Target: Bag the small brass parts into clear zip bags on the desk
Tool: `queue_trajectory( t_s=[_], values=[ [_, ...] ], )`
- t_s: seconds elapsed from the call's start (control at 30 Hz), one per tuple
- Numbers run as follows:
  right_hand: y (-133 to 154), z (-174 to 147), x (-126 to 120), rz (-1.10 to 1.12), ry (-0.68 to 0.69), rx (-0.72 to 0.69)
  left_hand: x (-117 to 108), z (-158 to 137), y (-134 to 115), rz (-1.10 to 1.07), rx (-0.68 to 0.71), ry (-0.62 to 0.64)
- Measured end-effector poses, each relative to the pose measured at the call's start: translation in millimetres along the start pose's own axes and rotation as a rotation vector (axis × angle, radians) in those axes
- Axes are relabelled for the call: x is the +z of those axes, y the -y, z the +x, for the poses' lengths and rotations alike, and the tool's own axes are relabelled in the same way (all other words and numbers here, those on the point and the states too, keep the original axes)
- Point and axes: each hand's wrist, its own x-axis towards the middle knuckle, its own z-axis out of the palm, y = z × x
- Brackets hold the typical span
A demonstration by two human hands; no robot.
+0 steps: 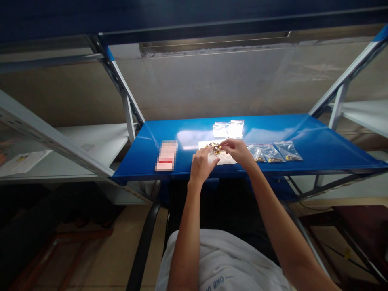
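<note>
A small pile of dark-and-yellow capsules (216, 148) lies on a white sheet (228, 158) on the blue table. My left hand (201, 163) rests at the sheet's left side, fingers bent beside the pile and thumb spread away from them. From the right, my right hand (239, 151) reaches to the capsules with thumb and fingertips pinched together; what they hold is too small to make out. Just right of it lie clear zip bags with capsules inside: a near one (257, 152), a middle one (273, 154) and a far-right one (289, 151).
Behind the sheet, shiny clear bags (228, 129) lie on the blue table (327, 141). A blurred pink-and-white packet (166, 155) is at the left. Metal shelf posts (121, 85) flank the table, and a blue shelf (194, 20) hangs overhead. Part of another person's hand (2, 158) shows at far left.
</note>
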Motion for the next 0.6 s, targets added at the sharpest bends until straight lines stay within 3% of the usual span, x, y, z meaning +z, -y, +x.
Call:
queue_trajectory(
  t_s=[0.1,0.2,0.33,0.6],
  values=[
    [-10.6,-0.8,-7.1,-0.261,-0.128,0.008,-1.0,-0.4,-0.5,-0.021,-0.025,-0.017],
    [-19.6,-1.9,-7.5,-0.382,-0.129,-0.025,-0.9,-1.0,0.1,-0.065,-0.090,-0.047],
    [-27.8,-0.6,-0.4,-0.456,-0.110,-0.088,-0.5,-1.5,1.0,-0.090,-0.121,-0.050],
    [-32.6,6.1,9.1,-0.483,-0.088,-0.075,-3.8,-1.9,-1.1,-0.061,-0.118,-0.021]
  ],
)
